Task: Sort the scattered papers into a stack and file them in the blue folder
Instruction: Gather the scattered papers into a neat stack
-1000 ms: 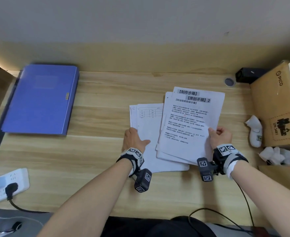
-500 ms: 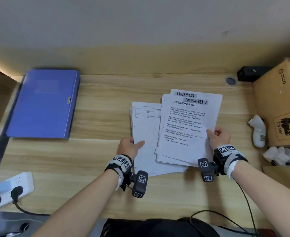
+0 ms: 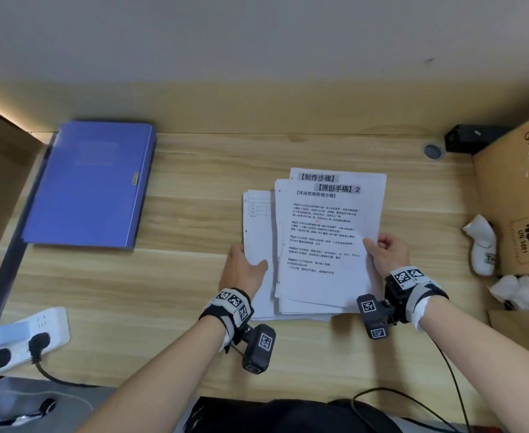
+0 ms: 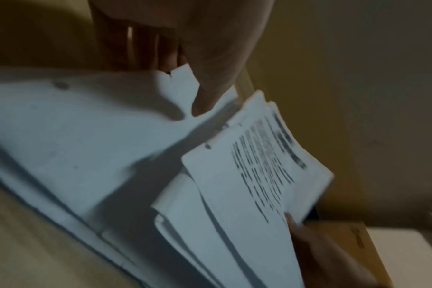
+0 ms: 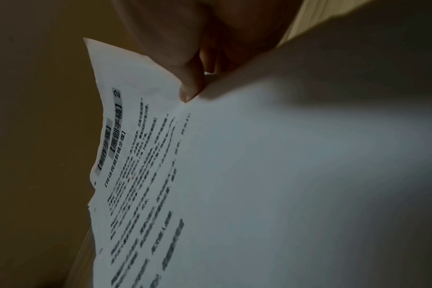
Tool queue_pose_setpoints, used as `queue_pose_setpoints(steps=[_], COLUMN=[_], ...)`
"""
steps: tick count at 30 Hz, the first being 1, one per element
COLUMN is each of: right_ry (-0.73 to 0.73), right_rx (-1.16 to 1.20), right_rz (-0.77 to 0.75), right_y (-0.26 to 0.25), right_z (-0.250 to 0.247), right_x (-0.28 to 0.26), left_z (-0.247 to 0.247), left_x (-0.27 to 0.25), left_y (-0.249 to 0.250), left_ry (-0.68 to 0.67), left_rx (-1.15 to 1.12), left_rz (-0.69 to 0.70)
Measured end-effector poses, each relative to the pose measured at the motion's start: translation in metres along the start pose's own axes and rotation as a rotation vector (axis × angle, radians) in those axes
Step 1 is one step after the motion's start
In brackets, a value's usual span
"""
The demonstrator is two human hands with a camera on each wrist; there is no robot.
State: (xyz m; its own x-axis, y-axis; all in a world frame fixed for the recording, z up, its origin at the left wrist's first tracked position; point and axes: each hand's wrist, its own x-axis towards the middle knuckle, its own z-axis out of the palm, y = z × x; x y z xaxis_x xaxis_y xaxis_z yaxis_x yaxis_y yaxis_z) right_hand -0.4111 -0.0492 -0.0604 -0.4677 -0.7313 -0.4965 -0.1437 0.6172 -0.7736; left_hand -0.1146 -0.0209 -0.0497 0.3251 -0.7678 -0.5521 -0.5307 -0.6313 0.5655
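Several white papers lie in the middle of the wooden desk [image 3: 194, 276]. My right hand [image 3: 383, 251] pinches the right edge of the printed sheets [image 3: 325, 239], thumb on top; the right wrist view shows that thumb on the printed sheets [image 5: 210, 175]. My left hand [image 3: 244, 267] grips the left edge of the lower sheets [image 3: 258, 226], thumb on top and fingers underneath. In the left wrist view the lower sheets [image 4: 86, 136] bend up under the thumb, beside the printed sheets [image 4: 247, 175]. The closed blue folder [image 3: 91, 185] lies flat at the far left.
A cardboard box [image 3: 519, 195] stands at the right edge, with a white controller [image 3: 481, 245] and crumpled tissue [image 3: 519, 292] beside it. A black device [image 3: 472, 137] sits at the back right. A white power strip [image 3: 19, 339] with a plug lies at the near left.
The two bunches of paper have slid together and overlap more. My left hand went from resting flat on the lower sheets to gripping their left edge. The right hand kept its hold.
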Motion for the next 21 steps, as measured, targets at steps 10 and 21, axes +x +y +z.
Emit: queue_pose_setpoints(steps=[10, 21], right_ry=[-0.071, -0.035], right_rx=[-0.039, -0.373], right_rz=[-0.036, -0.168], right_y=[0.004, 0.004], right_z=[0.048, 0.053], right_x=[-0.02, -0.035], left_z=[-0.007, -0.004], left_x=[0.005, 0.01], left_y=[-0.002, -0.004], left_ry=[-0.037, -0.044], left_rx=[-0.049, -0.018], left_rz=[0.011, 0.078])
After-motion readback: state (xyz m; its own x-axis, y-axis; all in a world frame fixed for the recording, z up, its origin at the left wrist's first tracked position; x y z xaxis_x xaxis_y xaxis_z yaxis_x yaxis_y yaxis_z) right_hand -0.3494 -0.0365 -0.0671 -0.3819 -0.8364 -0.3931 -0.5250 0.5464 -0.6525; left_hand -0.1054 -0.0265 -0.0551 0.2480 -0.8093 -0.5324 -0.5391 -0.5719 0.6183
